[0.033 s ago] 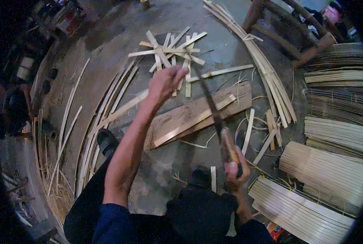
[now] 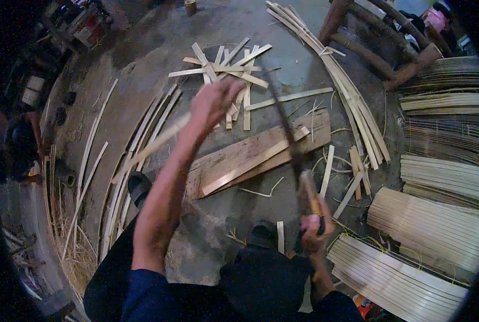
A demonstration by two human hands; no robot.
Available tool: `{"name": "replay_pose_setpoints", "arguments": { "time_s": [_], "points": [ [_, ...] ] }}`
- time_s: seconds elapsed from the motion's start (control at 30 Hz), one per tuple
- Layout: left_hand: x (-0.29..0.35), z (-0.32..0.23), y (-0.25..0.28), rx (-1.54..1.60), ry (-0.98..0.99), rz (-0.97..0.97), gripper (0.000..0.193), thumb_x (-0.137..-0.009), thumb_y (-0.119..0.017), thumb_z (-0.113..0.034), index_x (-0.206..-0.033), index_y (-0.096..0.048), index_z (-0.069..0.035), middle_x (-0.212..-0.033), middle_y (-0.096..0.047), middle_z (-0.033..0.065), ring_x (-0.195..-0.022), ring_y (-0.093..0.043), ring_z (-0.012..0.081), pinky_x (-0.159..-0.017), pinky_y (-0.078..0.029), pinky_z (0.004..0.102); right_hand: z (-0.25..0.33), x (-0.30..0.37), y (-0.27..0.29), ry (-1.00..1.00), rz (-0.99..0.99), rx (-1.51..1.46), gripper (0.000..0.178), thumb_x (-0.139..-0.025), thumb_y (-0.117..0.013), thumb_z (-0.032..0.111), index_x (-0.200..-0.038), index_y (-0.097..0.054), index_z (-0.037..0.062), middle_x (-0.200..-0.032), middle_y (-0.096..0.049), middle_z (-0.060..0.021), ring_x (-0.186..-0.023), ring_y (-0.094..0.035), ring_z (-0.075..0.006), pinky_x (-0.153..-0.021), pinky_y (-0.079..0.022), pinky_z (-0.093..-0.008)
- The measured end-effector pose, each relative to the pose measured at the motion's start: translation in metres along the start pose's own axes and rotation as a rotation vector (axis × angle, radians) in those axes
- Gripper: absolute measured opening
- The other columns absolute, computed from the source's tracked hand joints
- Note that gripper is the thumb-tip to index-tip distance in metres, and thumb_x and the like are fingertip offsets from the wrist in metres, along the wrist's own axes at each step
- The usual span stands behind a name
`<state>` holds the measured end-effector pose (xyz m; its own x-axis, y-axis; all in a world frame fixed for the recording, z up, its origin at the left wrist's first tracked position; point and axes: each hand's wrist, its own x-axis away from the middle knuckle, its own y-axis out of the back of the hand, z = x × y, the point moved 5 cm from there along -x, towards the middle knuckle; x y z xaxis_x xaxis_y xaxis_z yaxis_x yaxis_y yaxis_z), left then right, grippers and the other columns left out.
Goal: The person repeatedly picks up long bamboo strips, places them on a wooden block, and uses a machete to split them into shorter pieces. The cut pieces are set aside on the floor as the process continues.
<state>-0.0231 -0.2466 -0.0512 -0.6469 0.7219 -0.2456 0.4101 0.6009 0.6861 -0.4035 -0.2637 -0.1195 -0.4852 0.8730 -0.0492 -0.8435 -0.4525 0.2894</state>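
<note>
My right hand [image 2: 317,229] is gripping the long blade [image 2: 286,129]; my curled left hand [image 2: 214,102] is blurring, its hold unclear. Seemingly I'm working strips; next is calling for steadying the pale strip [image 2: 155,146].

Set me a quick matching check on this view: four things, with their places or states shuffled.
1. right hand
2. wooden plank
3. short strips
4. slatted panels

A. crossing one another in a heap
B. wrapped round a handle
C. lined up at the far right
D. beneath a single pale strip

Pairs: 1-B, 2-D, 3-A, 4-C
</note>
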Motion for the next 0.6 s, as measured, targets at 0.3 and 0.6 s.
{"name": "replay_pose_setpoints", "arguments": {
  "time_s": [0.3, 0.6],
  "points": [
    [-0.045, -0.1, 0.209, -0.033, -0.003, -0.141, 0.042, -0.096, -0.047, -0.036, -0.111, -0.056, 0.002, -0.094, -0.06, 0.0163, -0.085, -0.054, 0.0233, -0.078, -0.044, 0.0394, -0.051, -0.066, 0.032, 0.097, -0.071, 0.664, 0.058, -0.087, -0.061, 0.031, -0.134, -0.043, 0.0025, -0.119, -0.057, -0.0205, -0.105, -0.057, -0.0343, -0.093, -0.043, -0.0408],
    [0.01, 0.078, 0.365, 0.669, 0.217, -0.609, 0.039, -0.099, -0.04, -0.033, -0.119, -0.047, 0.0, -0.111, -0.055, 0.0139, -0.102, -0.053, 0.0257, -0.093, -0.041, 0.0389, -0.038, -0.218, -0.121, 0.427, 0.132, 0.555, 0.027, -0.09, -0.049, 0.015, -0.112, -0.059, 0.0033, -0.088, -0.059, -0.0209, -0.084, -0.056, -0.0405, -0.076, -0.045, -0.045]
  ]
}}
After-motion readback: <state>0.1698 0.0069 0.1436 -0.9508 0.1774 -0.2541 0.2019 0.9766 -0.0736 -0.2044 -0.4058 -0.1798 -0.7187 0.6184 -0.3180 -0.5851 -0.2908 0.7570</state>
